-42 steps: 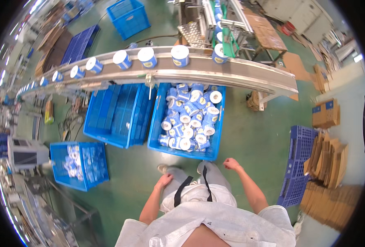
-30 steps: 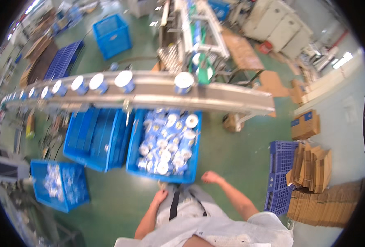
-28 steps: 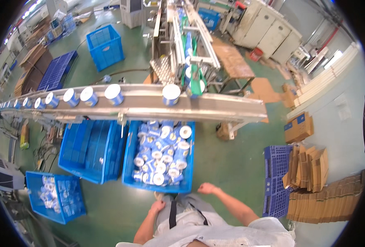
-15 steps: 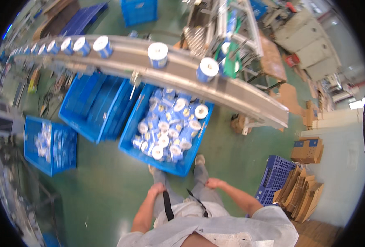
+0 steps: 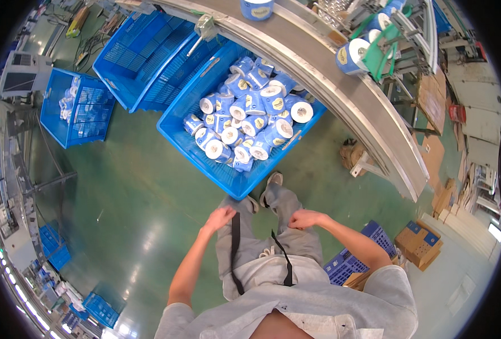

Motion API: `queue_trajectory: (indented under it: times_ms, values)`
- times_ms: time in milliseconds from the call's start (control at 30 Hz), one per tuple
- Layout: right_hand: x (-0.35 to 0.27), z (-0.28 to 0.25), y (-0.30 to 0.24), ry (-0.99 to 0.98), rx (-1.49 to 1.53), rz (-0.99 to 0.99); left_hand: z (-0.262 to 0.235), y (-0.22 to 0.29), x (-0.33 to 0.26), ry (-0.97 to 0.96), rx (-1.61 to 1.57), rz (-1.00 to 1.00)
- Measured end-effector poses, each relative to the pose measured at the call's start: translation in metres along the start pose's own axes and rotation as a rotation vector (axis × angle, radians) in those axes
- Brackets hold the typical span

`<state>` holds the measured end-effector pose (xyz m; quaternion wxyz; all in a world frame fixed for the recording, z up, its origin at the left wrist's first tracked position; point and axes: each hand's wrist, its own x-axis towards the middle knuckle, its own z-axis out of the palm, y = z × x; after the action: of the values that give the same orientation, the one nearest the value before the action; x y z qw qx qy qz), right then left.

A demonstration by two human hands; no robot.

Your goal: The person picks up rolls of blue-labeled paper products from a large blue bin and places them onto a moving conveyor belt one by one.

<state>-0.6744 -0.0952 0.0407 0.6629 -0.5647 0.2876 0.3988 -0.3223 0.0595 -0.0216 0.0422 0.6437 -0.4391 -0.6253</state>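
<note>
My left hand [image 5: 222, 216] is closed at my left thigh, its fingers pinching the grey trousers [image 5: 250, 240]. On the other leg, my right hand [image 5: 308, 219] is likewise closed on the trouser cloth. Just beyond my feet stands a large blue crate [image 5: 202, 169] heaped with blue-and-white wrapped paper rolls [image 5: 254, 122], lying at all angles. Neither hand touches the crate or a roll. Two black straps [image 5: 235, 248] hang down over my lap.
A curved conveyor [image 5: 363, 101] runs past the crate, carrying a roll [image 5: 352, 56] beside a green guide [image 5: 381, 53]. Nested blue crates [image 5: 143, 62] stand left; a smaller crate [image 5: 95, 116] holds rolls. A purple pallet [image 5: 346, 265] and cardboard box [image 5: 417, 243] lie right.
My view has tilted and turned, so the crate and conveyor sit higher in it and look closer. Rolls on the belt have shifted. Both hands stay at my thighs.
</note>
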Motion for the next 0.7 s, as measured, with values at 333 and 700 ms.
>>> queue_trajectory:
  times_ms: [333, 700]
  values:
    - [0.213, -0.271, 0.038, 1.515, -0.64, -0.249, -0.068, -0.086, 0.211, 0.686, 0.682, 0.568]
    - [0.236, -0.279, 0.039, 1.357, -0.898, -0.012, -0.063, -0.117, 0.222, 0.902, 0.479, 0.893]
